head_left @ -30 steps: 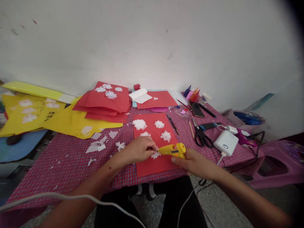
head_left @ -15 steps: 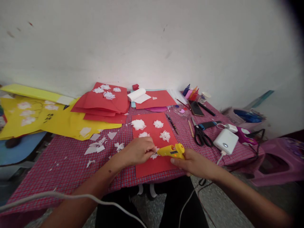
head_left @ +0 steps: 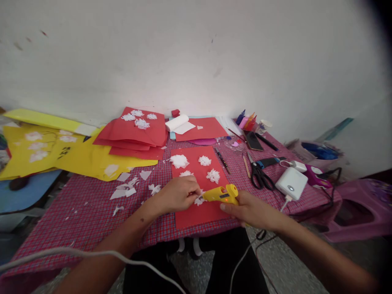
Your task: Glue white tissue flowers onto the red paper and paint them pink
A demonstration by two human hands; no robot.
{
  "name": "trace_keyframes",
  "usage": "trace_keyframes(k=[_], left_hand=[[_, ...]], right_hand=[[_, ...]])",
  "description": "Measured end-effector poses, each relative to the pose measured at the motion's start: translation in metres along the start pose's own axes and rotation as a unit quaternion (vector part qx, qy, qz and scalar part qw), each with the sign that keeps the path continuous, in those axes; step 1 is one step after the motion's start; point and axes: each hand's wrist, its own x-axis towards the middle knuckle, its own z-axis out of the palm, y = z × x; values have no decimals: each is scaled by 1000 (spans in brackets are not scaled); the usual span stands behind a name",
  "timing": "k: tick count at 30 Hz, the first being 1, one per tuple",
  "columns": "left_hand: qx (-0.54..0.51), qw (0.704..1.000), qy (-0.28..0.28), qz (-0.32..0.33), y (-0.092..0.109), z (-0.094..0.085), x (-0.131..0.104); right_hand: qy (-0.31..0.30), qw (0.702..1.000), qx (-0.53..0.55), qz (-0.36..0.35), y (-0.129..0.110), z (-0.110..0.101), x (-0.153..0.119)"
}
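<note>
My right hand [head_left: 249,208] is closed around a yellow hot glue gun [head_left: 218,194], its small orange light lit and its nozzle pointing left. Just left of the nozzle, my left hand [head_left: 180,192] has its fingers pinched together; what they hold is too small to make out. Directly beneath the nozzle lies a white paper flower [head_left: 200,199], partly hidden by fingers and gun. It rests on a red paper sheet [head_left: 196,218], which also carries several other crumpled white flowers [head_left: 212,175].
Torn white paper scraps [head_left: 124,190] lie to the left, near yellow paper [head_left: 92,159] and stacked red sheets [head_left: 131,136]. To the right are black-handled scissors [head_left: 261,177], a utility knife [head_left: 269,161], a white power bank [head_left: 291,182] and a phone [head_left: 253,140]. A cable [head_left: 116,255] crosses the foreground.
The view has shifted very slightly. Both hands and the glue gun stay almost where they were, with the nozzle still beside the left fingertips.
</note>
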Motion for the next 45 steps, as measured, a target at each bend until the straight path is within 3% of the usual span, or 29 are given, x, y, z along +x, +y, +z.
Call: trace_keyframes(k=[20, 31, 38, 45], left_hand=[[-19, 1000, -5, 14, -3, 3, 1], [20, 999, -30, 3, -2, 5, 1], [88, 995, -20, 30, 0, 7, 2], [101, 993, -51, 46, 5, 3, 0]], right_hand=[[15, 1000, 4, -8, 8, 0, 1], [17, 1000, 18, 0, 8, -1, 0], [14, 1000, 22, -5, 11, 0, 0], [21, 1000, 7, -6, 14, 0, 0]])
